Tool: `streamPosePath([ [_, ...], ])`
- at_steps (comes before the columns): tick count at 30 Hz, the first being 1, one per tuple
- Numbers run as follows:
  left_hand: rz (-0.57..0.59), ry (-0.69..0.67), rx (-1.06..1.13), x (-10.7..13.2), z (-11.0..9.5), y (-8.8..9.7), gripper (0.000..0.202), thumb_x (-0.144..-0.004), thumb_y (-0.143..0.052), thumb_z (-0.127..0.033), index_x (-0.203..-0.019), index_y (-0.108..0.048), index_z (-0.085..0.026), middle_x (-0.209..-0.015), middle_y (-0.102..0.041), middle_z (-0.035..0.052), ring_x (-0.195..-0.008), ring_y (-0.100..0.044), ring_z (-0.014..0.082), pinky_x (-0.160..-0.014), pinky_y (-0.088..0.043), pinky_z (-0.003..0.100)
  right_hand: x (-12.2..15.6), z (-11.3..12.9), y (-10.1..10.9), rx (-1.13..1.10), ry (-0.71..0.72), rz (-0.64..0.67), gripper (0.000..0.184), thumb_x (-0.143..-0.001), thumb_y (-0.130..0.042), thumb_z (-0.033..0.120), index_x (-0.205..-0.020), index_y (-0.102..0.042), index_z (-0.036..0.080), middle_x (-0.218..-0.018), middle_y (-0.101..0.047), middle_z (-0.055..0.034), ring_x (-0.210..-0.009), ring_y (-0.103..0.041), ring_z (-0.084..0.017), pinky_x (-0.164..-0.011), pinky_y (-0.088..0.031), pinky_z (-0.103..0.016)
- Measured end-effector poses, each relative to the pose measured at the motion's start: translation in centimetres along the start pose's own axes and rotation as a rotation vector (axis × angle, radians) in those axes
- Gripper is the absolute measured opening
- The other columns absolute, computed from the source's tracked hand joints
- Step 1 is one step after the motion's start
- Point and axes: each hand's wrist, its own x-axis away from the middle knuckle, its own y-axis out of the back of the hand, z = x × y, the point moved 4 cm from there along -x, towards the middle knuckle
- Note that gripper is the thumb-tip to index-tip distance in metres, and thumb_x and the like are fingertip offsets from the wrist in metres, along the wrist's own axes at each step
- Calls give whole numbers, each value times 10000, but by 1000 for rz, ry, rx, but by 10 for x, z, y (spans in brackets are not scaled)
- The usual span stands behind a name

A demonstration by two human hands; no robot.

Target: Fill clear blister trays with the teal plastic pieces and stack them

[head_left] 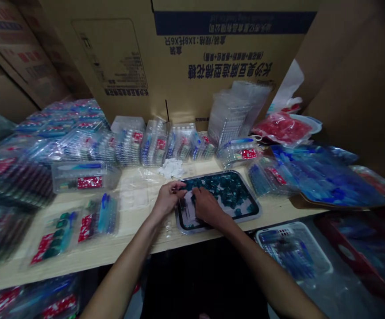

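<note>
In the head view, a shallow tray (255,208) with a dark rim holds many small dark teal pieces (227,188), thickest toward its back and right. My left hand (167,199) is at the tray's left edge, thumb and fingers pinched together; what lies between them is too small to make out. Over the left part of the tray, my right hand (207,207) is closed with its fingertips pointing down and left, close to the left hand. Its fingers hide whatever they hold. A pale bare patch of tray bottom (186,212) shows between the two hands.
Stacked clear plastic packs (128,141) line the table's back. Filled packs (58,237) lie at left. On the right are a carton of blue items (328,173) and a red bag (283,128). A white basket (294,248) stands below the table edge; a big cardboard box (186,57) stands behind.
</note>
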Motion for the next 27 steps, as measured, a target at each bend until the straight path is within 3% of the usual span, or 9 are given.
streamPosePath([
  [2, 56, 164, 331, 7, 3, 5, 274, -739, -753, -249, -986, -719, -136, -901, -701, 55, -767, -670, 152, -751, -551, 277, -3, -5, -1, -46, -26, -3, 385, -804, -464, 18, -1167, -540, 123, -1039, -623, -145, -958, -586, -242, -860, -444, -336],
  [5, 97, 276, 590, 20, 0, 10, 293, -742, -770, -209, -1020, -724, -129, -957, -720, 79, -798, -698, 143, -757, -560, 228, -4, -11, -1, -166, -51, -56, 376, -830, -470, 58, -1192, -537, 137, -1061, -628, -126, -955, -596, -227, -855, -449, -322],
  [7, 96, 300, 656, 28, -2, 13, 285, -749, -754, -157, -1032, -726, -135, -939, -729, 77, -772, -701, 131, -725, -567, 205, -2, -12, 0, -232, -55, -116, 352, -852, -467, 85, -1183, -561, 156, -1071, -622, -116, -958, -594, -218, -866, -450, -319],
  [12, 70, 352, 738, 44, -5, 23, 247, -747, -737, -115, -994, -740, -106, -1001, -735, 99, -799, -695, 114, -770, -565, 184, 9, -8, -3, -345, -47, -199, 242, -855, -447, 85, -961, -645, 175, -911, -592, -86, -895, -587, -209, -856, -463, -325],
  [14, 5, 327, 723, 49, -4, 34, 308, -707, -775, -123, -1012, -737, -109, -984, -738, 85, -785, -687, 99, -781, -550, 172, 14, -6, -5, -382, -45, -233, 236, -838, -453, 79, -961, -635, 167, -927, -574, -93, -908, -581, -214, -858, -468, -336],
  [18, -205, 164, 498, 56, 4, 69, 391, -649, -837, -235, -1009, -721, -136, -829, -723, 29, -701, -661, 102, -739, -541, 219, 21, 0, -12, -438, -11, -253, 250, -825, -450, 79, -1001, -599, 175, -1003, -568, -104, -941, -579, -222, -869, -470, -353],
  [21, -239, 36, 151, 62, 12, 87, 260, -687, -793, -283, -900, -729, -148, -787, -701, 30, -700, -644, 132, -727, -527, 268, 24, 6, -18, -450, 10, -261, 247, -860, -434, 111, -1048, -582, 174, -1002, -594, -109, -962, -580, -237, -881, -463, -368],
  [23, -190, -87, -134, 64, 13, 86, 160, -749, -707, -238, -891, -740, -171, -845, -698, 47, -757, -642, 153, -734, -514, 279, 25, 10, -21, -459, 34, -264, 252, -879, -425, 123, -1073, -575, 180, -1008, -596, -105, -975, -580, -233, -883, -463, -361],
  [27, -53, -302, -500, 62, 17, 65, 304, -802, -553, -116, -1039, -719, -206, -948, -696, 62, -842, -642, 171, -770, -507, 291, 27, 14, -25, -464, 46, -250, 247, -894, -413, 116, -1051, -585, 198, -996, -581, -92, -942, -582, -216, -847, -469, -340],
])
